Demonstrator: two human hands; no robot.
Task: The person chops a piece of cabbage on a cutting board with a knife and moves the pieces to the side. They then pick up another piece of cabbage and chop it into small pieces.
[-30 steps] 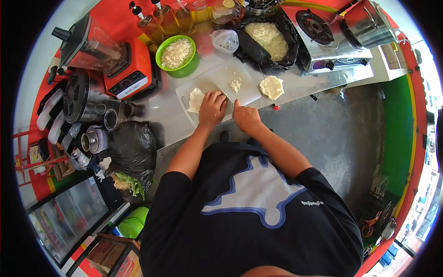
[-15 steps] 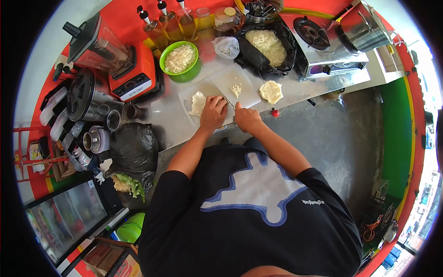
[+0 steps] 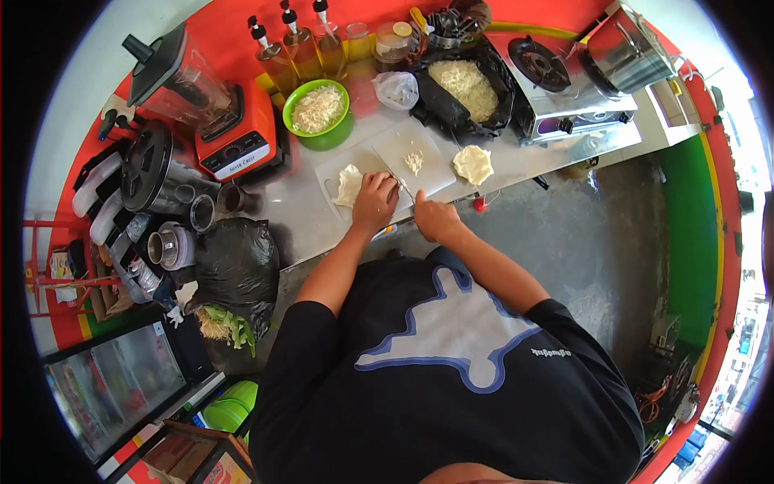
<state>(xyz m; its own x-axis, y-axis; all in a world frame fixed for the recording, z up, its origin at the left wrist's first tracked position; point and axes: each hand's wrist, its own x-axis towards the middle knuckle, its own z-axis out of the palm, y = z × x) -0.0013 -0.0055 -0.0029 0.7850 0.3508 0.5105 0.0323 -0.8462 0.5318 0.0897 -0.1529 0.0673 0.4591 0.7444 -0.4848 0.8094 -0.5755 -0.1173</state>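
Observation:
On the white cutting board (image 3: pixel 439 153), my left hand (image 3: pixel 376 202) presses down with bent fingers on a pale cabbage leaf (image 3: pixel 347 187), part of which shows to the left of the hand. A knife (image 3: pixel 406 190) is in my right hand (image 3: pixel 436 219), its fingers wrapped round the handle. The blade slants up and left, close to my left fingertips. A small heap of shredded cabbage (image 3: pixel 413 163) lies on the board beyond the blade. To the right of the board, another cabbage piece (image 3: pixel 472 164) rests on the steel counter (image 3: pixel 298 226).
A green bowl (image 3: pixel 326 139) of shreds stands behind the board, with a black bag (image 3: pixel 435 95) of more shreds to its right. At left are a red blender (image 3: pixel 242 129) and a tied black bag (image 3: pixel 234 254). A gas stove (image 3: pixel 576 117) is at right.
My right hand and the knife have drawn slightly back towards my body. My left hand stays bent over the leaf, and the camera view has shifted a little.

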